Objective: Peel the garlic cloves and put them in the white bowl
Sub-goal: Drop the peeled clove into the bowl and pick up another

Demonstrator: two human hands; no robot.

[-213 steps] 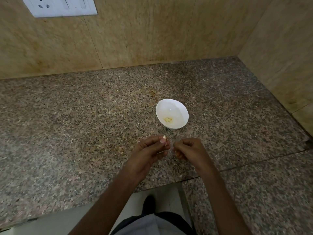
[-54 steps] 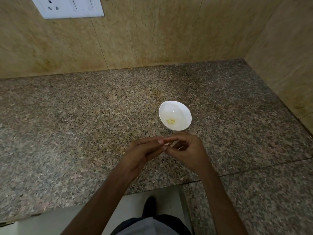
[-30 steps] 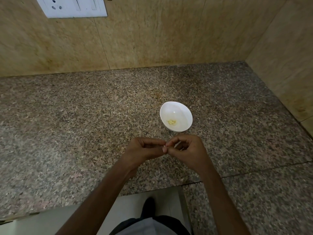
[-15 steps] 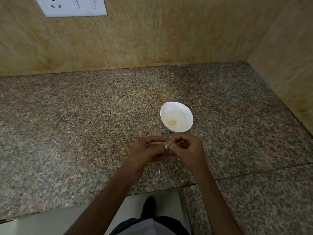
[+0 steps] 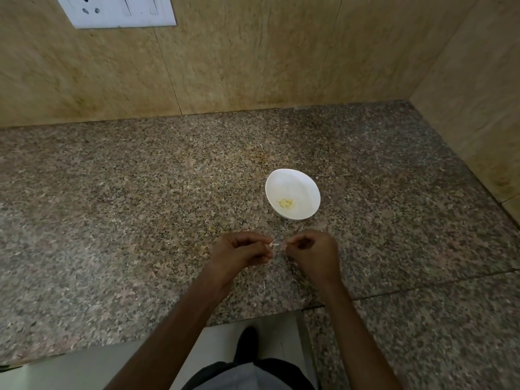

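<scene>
A small white bowl [image 5: 292,194] stands on the granite counter with a few yellowish peeled garlic pieces [image 5: 285,203] at its bottom. Just in front of it, my left hand [image 5: 239,253] pinches a small pale garlic clove [image 5: 272,244] between thumb and fingertips. My right hand [image 5: 311,253] sits a short gap to its right, its fingertips pinching a thin strip of garlic skin [image 5: 281,243] that still reaches toward the clove. Most of the clove is hidden by my fingers.
The speckled granite counter [image 5: 140,206] runs into a corner, with tan stone walls behind and at the right. A white switch plate [image 5: 118,9] hangs on the back wall. The counter's front edge [image 5: 253,319] lies just below my wrists. Tiny skin flakes [image 5: 264,283] lie near my hands.
My hands were touching at the fingertips half a second ago; now they have drawn slightly apart, with a strip of skin stretched between them. The bowl has not moved.
</scene>
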